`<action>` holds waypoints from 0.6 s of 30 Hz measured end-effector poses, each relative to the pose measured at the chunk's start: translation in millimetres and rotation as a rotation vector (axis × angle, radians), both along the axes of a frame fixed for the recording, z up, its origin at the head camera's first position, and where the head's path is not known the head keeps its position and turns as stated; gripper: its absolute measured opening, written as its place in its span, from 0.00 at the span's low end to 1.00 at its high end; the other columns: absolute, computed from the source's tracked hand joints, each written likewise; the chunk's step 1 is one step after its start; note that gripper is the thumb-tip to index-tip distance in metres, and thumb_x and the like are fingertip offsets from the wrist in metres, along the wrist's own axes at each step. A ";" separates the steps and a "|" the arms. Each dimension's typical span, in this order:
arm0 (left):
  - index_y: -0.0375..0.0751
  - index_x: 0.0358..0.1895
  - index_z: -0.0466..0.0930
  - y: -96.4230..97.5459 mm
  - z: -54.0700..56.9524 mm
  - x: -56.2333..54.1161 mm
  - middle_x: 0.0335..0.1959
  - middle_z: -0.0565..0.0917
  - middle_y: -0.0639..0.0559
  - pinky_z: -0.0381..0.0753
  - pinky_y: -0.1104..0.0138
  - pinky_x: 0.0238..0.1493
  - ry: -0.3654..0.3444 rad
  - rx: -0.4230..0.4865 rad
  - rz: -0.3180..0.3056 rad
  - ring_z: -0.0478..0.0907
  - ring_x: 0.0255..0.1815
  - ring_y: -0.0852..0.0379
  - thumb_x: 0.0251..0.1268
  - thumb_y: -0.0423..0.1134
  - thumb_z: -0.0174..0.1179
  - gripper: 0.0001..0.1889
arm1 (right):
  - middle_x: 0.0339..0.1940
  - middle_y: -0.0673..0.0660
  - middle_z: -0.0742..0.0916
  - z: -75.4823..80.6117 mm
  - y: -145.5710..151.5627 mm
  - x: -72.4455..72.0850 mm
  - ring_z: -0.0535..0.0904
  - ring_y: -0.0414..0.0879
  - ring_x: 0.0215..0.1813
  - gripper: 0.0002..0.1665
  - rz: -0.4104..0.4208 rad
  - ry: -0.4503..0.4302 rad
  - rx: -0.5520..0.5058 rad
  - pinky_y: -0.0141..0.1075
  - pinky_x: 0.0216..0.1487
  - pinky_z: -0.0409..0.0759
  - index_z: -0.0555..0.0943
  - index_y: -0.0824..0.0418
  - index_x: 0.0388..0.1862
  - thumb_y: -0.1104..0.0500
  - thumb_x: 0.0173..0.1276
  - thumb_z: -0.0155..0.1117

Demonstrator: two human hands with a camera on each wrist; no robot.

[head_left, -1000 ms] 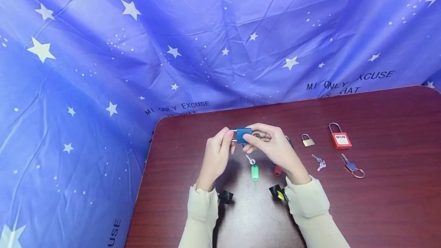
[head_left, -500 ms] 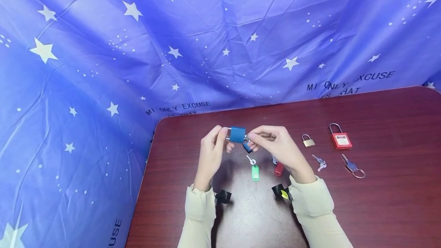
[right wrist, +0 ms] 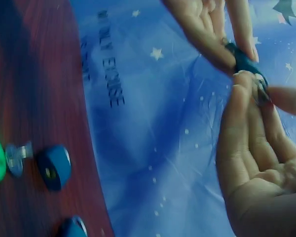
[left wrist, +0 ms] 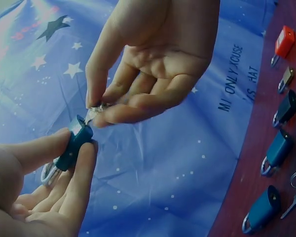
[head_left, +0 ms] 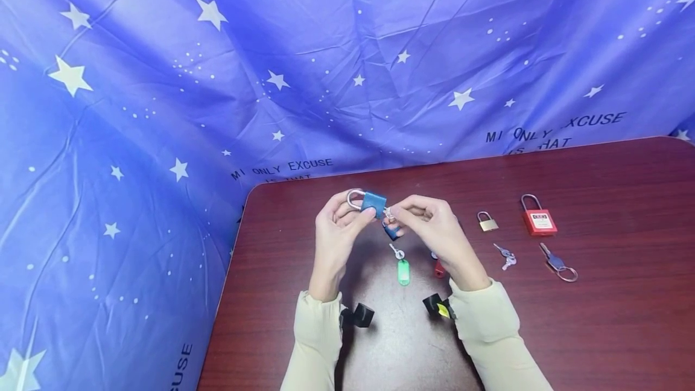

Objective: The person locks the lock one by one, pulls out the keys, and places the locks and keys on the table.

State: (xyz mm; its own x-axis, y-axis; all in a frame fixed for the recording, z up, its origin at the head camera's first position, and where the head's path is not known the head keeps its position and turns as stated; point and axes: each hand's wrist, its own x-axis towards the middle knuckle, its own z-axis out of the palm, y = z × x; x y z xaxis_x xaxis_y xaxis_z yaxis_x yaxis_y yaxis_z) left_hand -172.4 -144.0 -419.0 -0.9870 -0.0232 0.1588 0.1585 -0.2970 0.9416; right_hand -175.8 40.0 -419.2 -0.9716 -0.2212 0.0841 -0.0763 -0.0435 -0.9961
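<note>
My left hand [head_left: 336,240] grips a blue padlock [head_left: 373,203] by its body above the table, its silver shackle pointing left. A small silver key [left wrist: 92,114] is pinched between the thumb and fingers of my right hand [head_left: 440,237]. In the left wrist view the key's tip meets the keyhole end of the padlock; how deep it sits I cannot tell. Behind the hands another blue padlock [head_left: 391,232] lies on the table. Nearer lies a key with a green tag [head_left: 403,272], and a red tag [head_left: 439,268] is partly hidden by my right wrist.
On the right of the dark red table [head_left: 613,210] lie a small brass padlock [head_left: 487,222], a red padlock [head_left: 539,221], small keys [head_left: 506,256] and a ringed key [head_left: 555,261]. A blue star-printed curtain [head_left: 326,77] hangs behind.
My right hand has let go of the padlock's body and now pinches the key at its end. My left hand's hold has shifted from the shackle to the body, and the padlock has tilted.
</note>
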 end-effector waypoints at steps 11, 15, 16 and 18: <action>0.29 0.55 0.79 -1.5 0.8 -1.3 0.31 0.87 0.53 0.87 0.59 0.43 -0.050 -0.048 0.132 0.86 0.31 0.62 0.54 0.22 0.69 0.23 | 0.27 0.54 0.88 -1.5 -0.1 -0.3 0.85 0.46 0.30 0.11 0.042 0.020 0.152 0.36 0.35 0.85 0.87 0.66 0.39 0.58 0.69 0.67; 0.27 0.55 0.79 0.2 0.2 -1.3 0.31 0.87 0.53 0.87 0.60 0.42 -0.061 -0.045 0.157 0.86 0.31 0.62 0.54 0.23 0.69 0.23 | 0.25 0.50 0.87 -1.1 -1.8 0.2 0.84 0.45 0.29 0.11 0.033 0.019 0.167 0.35 0.33 0.84 0.87 0.65 0.37 0.57 0.67 0.69; 0.27 0.55 0.79 0.6 0.1 -1.6 0.31 0.87 0.52 0.87 0.61 0.42 -0.063 -0.040 0.162 0.85 0.31 0.62 0.54 0.23 0.69 0.23 | 0.24 0.51 0.87 -0.8 -2.0 0.4 0.84 0.43 0.28 0.10 0.034 0.020 0.169 0.35 0.33 0.84 0.87 0.65 0.36 0.57 0.67 0.69; 0.26 0.56 0.79 0.1 -0.2 -2.8 0.31 0.87 0.51 0.87 0.63 0.41 -0.074 -0.021 0.190 0.85 0.32 0.62 0.55 0.23 0.69 0.22 | 0.24 0.52 0.87 -0.4 -1.4 0.8 0.83 0.41 0.27 0.10 0.036 0.025 0.173 0.34 0.32 0.83 0.87 0.66 0.35 0.58 0.66 0.69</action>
State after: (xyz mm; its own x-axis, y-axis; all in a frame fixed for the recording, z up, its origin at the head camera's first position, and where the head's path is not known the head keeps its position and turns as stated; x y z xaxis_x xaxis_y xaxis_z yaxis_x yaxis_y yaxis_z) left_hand -175.3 -143.9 -419.2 -0.9743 -0.2074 0.0882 0.1397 -0.2483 0.9586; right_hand -175.0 38.6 -419.6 -0.9608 -0.2693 0.0656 -0.1025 0.1252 -0.9868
